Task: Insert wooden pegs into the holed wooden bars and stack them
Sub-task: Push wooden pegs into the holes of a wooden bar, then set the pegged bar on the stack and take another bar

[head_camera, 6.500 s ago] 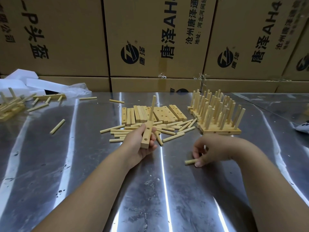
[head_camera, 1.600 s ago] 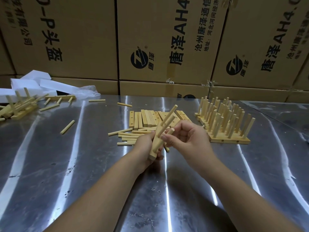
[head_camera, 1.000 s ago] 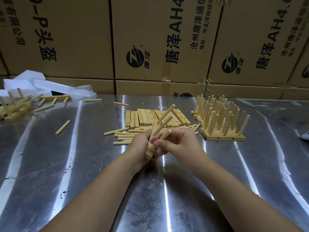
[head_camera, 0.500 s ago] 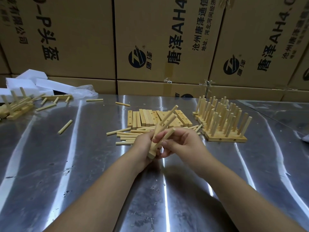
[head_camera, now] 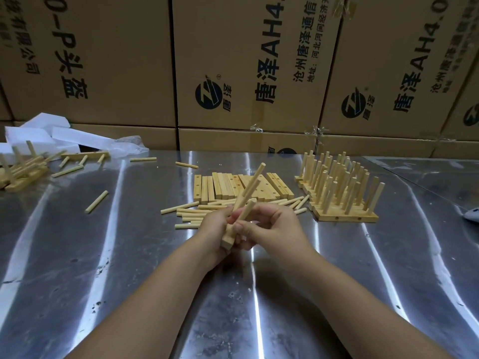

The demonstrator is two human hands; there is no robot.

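The step in hand looks like seating a third peg (head_camera: 245, 211) in the holed bar (head_camera: 228, 240). To do it well, the peg should line up with the two pegs (head_camera: 251, 186) already standing in the bar, parallel to them and square to the bar's face. It should then be pushed straight along its own axis, perhaps with a slight twist, while the bar is braced so it cannot roll. A slanted push would likely jam the peg or leave it leaning. The left hand (head_camera: 214, 229) is wrapped round the bar, holding it tilted above the steel table (head_camera: 129, 255) with only its near end showing. The right hand (head_camera: 270, 226) is close against the left and pinches the peg low down between thumb and fingers. Behind the hands lie loose pegs (head_camera: 191, 212) and a row of bare bars (head_camera: 228, 186), and the finished stack (head_camera: 339, 195) stands to the right.
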